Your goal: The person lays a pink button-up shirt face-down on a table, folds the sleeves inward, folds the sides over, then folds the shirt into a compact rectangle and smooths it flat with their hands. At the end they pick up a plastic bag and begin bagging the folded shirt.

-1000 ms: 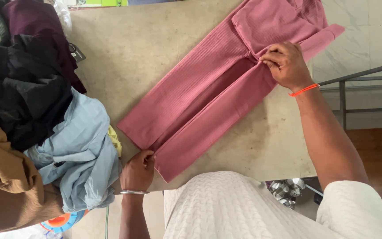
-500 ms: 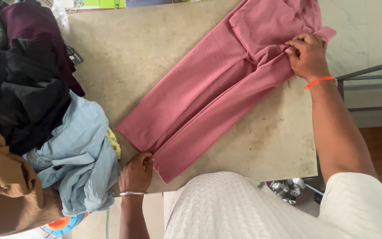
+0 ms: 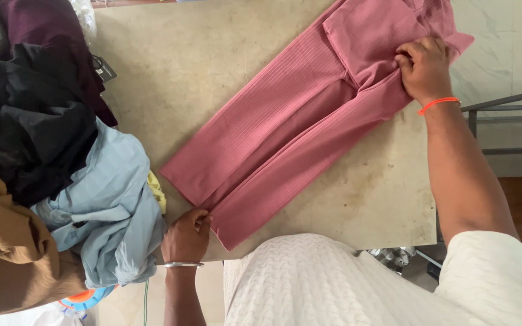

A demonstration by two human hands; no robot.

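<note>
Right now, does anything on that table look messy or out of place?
The pink trousers lie flat and neat, a hand at each end. The odd part is the heap of clothes at the left: crumpled black, blue and brown garments piled loosely, spilling over the table edge.

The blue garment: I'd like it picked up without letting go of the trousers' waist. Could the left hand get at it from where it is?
Probably yes. The left hand pinches the pink trousers' hem right beside the blue garment, nothing between; it would have to drop the hem.
</note>
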